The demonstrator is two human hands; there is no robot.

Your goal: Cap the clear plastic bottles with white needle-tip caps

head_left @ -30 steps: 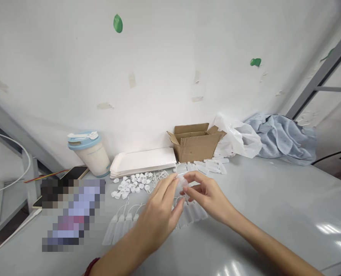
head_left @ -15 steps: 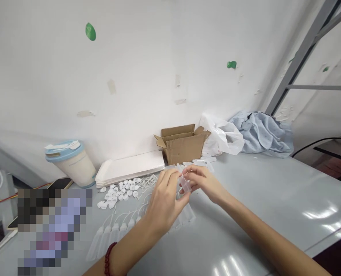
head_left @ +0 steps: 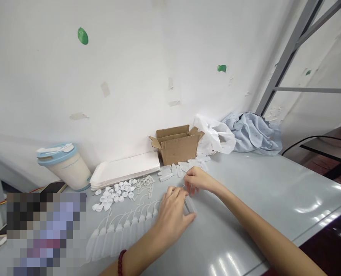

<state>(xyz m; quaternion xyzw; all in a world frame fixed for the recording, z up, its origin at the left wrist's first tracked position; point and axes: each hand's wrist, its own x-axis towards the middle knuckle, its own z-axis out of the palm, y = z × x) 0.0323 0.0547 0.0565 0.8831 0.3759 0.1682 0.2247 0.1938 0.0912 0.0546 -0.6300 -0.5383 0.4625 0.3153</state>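
My left hand (head_left: 172, 215) is loosely open, palm down over the row of clear tubes (head_left: 118, 239), thumb spread; my right hand (head_left: 197, 179) has its fingers curled in beside it, and I cannot tell whether they pinch anything. The row lies side by side on the grey table (head_left: 230, 237), many tubes showing caps and looped cords, so I judge those done; white caps (head_left: 120, 190), loose cords (head_left: 145, 183) and separate clear pieces (head_left: 166, 172) look left to use; the tubes are frosted, slim and flat-looking, their far end partly hidden by my left hand.
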